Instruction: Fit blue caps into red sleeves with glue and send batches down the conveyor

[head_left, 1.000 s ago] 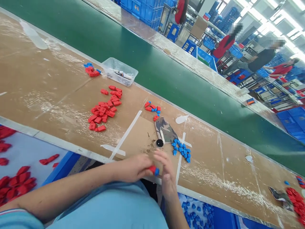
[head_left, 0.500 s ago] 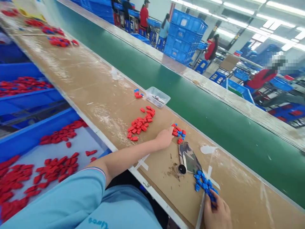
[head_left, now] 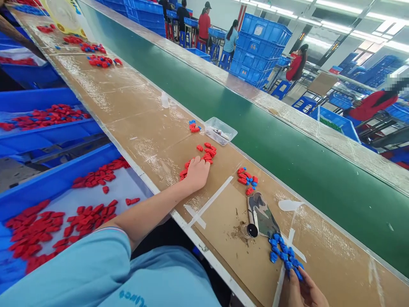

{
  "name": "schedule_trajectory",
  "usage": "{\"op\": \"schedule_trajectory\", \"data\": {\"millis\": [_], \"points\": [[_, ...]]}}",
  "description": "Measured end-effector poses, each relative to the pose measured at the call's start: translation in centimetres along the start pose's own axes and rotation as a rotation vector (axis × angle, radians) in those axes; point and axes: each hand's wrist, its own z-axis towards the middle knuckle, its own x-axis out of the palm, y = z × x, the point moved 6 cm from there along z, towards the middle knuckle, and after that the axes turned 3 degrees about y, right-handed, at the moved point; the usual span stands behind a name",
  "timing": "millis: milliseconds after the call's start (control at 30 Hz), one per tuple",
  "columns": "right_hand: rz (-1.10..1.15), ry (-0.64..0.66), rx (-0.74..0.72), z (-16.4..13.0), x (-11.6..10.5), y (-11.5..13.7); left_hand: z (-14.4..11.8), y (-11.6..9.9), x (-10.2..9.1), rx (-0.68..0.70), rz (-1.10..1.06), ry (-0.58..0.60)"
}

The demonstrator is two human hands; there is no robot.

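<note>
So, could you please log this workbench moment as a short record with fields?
left hand: resting palm-down on the pile of red parts
right hand: at the bottom edge, fingertips at the blue parts
between them: camouflage-patterned tool; small mixed red and blue pile
further back: clear tray beside the green conveyor
surface: brown worktop with tape strips

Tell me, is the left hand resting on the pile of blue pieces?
No, the left hand lies on the red pieces; the blue pieces are by the right hand.
</note>
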Motion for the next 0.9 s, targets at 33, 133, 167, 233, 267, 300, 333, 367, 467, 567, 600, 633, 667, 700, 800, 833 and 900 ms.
{"op": "schedule_trajectory", "data": {"millis": [33,133,167,233,267,300,333,367,467,567,600,633,667,700,800,833,900], "points": [[0.081,0.000,0.033,-0.3,0.1,0.2,0.0,0.1,0.1,0.006,-0.003,0.000],[0.241,-0.077,0.106,-1.2,-0.1,0.9,-0.7,0.2,0.0,0.069,-0.049,-0.012],[0.254,-0.087,0.119,-1.5,-0.1,1.1,-1.1,0.1,-0.2,0.120,-0.116,-0.023],[0.274,-0.057,0.148,-1.8,0.1,1.2,-2.5,-0.2,-0.6,0.242,-0.342,-0.046],[0.280,-0.032,0.165,-1.9,0.3,1.3,-3.3,-0.3,-0.7,0.296,-0.478,-0.054],[0.288,-0.002,0.177,-1.9,0.5,1.4,-4.1,-0.5,-0.7,0.336,-0.607,-0.059],[0.300,0.019,0.179,-2.0,0.7,1.6,-4.9,-0.7,-0.6,0.361,-0.713,-0.054],[0.314,0.034,0.168,-2.0,0.9,2.0,-5.6,-1.0,-0.5,0.375,-0.796,-0.045],[0.366,0.059,0.093,-2.2,1.6,3.8,-7.2,-2.0,0.3,0.409,-0.934,0.018],[0.389,0.079,0.045,-2.6,2.3,5.4,-8.0,-2.9,0.8,0.435,-0.962,0.078],[0.386,0.091,0.037,-2.7,2.6,5.8,-8.2,-3.3,0.8,0.452,-0.963,0.090],[0.382,0.105,0.031,-2.7,2.8,6.0,-8.4,-3.6,0.8,0.475,-0.962,0.098],[0.381,0.123,0.027,-2.8,3.1,6.2,-8.6,-4.1,0.7,0.500,-0.964,0.105],[0.383,0.144,0.019,-2.8,3.3,6.4,-8.9,-4.5,0.8,0.523,-0.974,0.116],[0.382,0.194,-0.064,-2.7,4.0,7.4,-9.9,-6.2,1.7,0.541,-1.064,0.196],[0.346,0.201,-0.111,-2.5,4.1,7.9,-10.3,-6.8,2.3,0.527,-1.103,0.233],[0.221,0.210,-0.220,-2.3,4.3,9.1,-11.2,-7.7,3.6,0.480,-1.170,0.302]]}}
